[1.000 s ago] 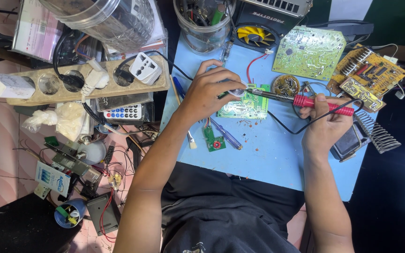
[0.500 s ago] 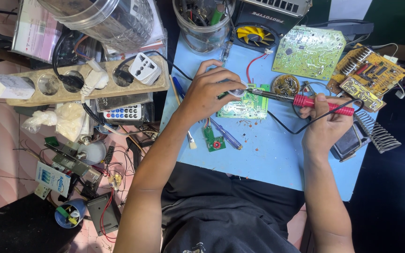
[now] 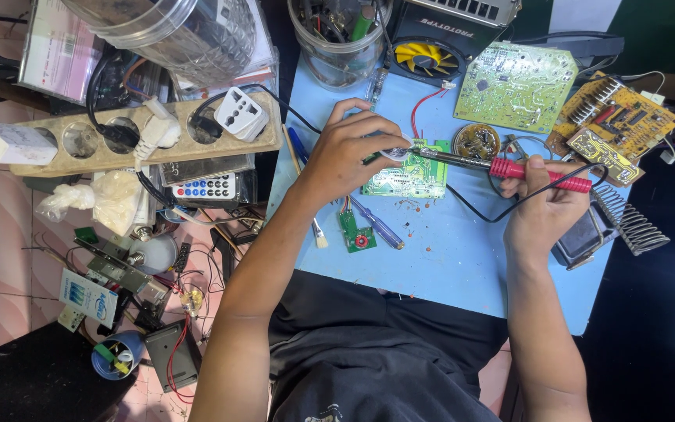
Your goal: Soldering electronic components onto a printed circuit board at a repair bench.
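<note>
The soldering iron (image 3: 501, 166) lies across the blue table (image 3: 462, 250), its red handle clamped in the curled fingers of my right hand (image 3: 547, 205), the metal shaft pointing toward 9 o'clock. Its tip meets the top edge of the small green circuit board (image 3: 408, 173) — the exact contact point I cannot make out, since my left hand (image 3: 349, 152) crowds it. That hand's fingers are pinched closed over something thin at the board's top-left corner; what it is stays hidden under the fingertips. The board rests flat near the table's middle, its left part covered by my left hand.

Outward from there: at 6 o'clock of the board lie a tiny green board (image 3: 355, 232) and a blue-handled screwdriver (image 3: 380, 227). At 1 o'clock sits a round board (image 3: 476, 142), beyond it a large pale green board (image 3: 516, 86) — and a yellow board (image 3: 619, 125) at 3 o'clock, near the coiled iron stand (image 3: 634, 223), which is partly cut by shadow.
</note>
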